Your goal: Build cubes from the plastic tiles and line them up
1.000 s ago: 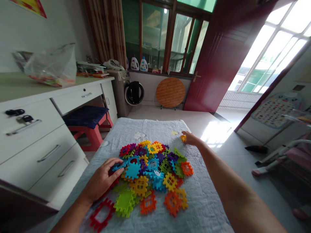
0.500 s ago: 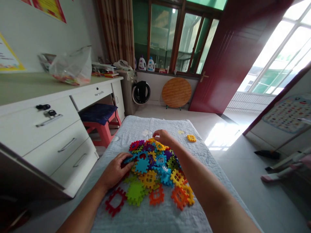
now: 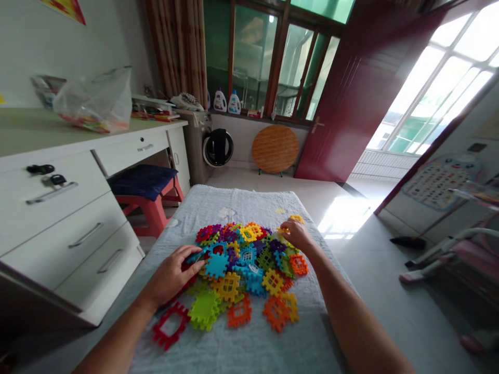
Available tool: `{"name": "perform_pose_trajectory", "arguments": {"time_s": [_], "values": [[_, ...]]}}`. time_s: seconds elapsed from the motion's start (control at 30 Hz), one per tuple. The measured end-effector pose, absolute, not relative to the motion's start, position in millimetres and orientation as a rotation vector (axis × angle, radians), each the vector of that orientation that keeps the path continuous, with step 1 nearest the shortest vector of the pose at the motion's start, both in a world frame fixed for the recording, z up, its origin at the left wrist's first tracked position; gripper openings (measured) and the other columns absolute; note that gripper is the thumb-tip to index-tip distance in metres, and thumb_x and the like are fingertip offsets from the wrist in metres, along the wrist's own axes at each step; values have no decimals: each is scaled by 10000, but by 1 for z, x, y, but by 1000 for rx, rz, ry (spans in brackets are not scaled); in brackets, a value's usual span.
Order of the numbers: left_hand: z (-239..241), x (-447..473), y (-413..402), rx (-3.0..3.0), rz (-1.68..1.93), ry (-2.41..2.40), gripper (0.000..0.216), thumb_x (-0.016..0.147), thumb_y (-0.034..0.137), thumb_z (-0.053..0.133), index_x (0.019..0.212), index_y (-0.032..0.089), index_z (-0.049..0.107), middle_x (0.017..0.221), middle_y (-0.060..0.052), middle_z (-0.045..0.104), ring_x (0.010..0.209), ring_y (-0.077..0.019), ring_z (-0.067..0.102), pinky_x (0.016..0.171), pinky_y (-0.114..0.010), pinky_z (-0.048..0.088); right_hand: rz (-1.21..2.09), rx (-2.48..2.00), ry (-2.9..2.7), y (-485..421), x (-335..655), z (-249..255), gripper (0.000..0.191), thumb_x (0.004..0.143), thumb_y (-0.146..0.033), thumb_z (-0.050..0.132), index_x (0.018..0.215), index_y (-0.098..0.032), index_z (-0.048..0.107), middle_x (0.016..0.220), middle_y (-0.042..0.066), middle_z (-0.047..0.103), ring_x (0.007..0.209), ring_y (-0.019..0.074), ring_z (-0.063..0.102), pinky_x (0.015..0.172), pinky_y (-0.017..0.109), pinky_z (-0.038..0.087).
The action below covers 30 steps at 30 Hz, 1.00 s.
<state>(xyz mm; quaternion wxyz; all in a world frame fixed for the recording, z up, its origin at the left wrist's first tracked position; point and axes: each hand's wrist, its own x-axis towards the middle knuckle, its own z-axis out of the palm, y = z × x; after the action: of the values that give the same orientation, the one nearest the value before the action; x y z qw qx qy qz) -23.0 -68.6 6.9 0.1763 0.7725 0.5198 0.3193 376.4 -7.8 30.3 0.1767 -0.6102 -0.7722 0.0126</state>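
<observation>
A heap of colourful plastic interlocking building blocks lies on the cloth-covered table, with a flat blue block and a yellow window block on it. My left hand rests at the heap's left side, its thumb and fingers closed around a blue block. Beyond the right side of the heap, my right hand pinches a yellow block, partly hidden by the fingers. Just behind that hand lies another yellow block. Nearest me are a red frame block and a lime-green block.
The pale cloth covers the table. A white desk stands to the left, with a red stool under it and a plastic bag on top. Behind are a washing machine and a round wooden board.
My right hand has moved right from the far edge of the heap, carrying a yellow block towards the single yellow block. My left hand stays at the blue block. The view has shifted slightly right.
</observation>
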Motion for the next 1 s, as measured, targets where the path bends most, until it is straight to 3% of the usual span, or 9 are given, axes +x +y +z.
{"name": "perform_pose_trajectory", "arguments": {"time_s": [0.13,0.3,0.6,0.77,1.0], "values": [[5,-24,-67,2192,879,1459,403,833,524,543,1069,213,640,1125,-65,648,1062,-226,613,950,-342,491,287,-1607,-2157,-12,392,19,302,723,-130,571,992,-187,697,964,56,691,861,174,624,818,295,475],[5,-25,-67,2194,855,1458,412,833,528,544,1084,212,630,1130,-66,643,1062,-230,609,952,-349,489,200,-1632,-2114,-12,396,10,587,655,-16,496,1201,-201,610,1242,76,621,1174,218,531,1030,374,385],[5,-26,-67,2193,1003,1472,397,832,528,548,1071,221,627,1174,-73,607,1124,-240,569,998,-392,461,265,-1696,-2091,-11,381,6,418,708,-124,620,1118,-204,647,1122,75,674,1078,255,578,980,405,411],[6,-25,-69,2168,1011,1479,402,827,529,548,1066,217,630,1170,-76,604,1130,-245,562,997,-397,461,276,-1724,-2067,-13,377,8,432,722,-218,664,1152,-188,635,1167,98,647,1116,277,556,983,424,400],[7,-20,-71,2153,1000,1454,389,828,515,553,1064,215,630,1169,-76,601,1127,-244,562,988,-394,465,152,-1600,-2068,-23,349,30,442,738,-178,613,1179,-193,612,1247,89,606,1188,288,468,999,456,342]]}}
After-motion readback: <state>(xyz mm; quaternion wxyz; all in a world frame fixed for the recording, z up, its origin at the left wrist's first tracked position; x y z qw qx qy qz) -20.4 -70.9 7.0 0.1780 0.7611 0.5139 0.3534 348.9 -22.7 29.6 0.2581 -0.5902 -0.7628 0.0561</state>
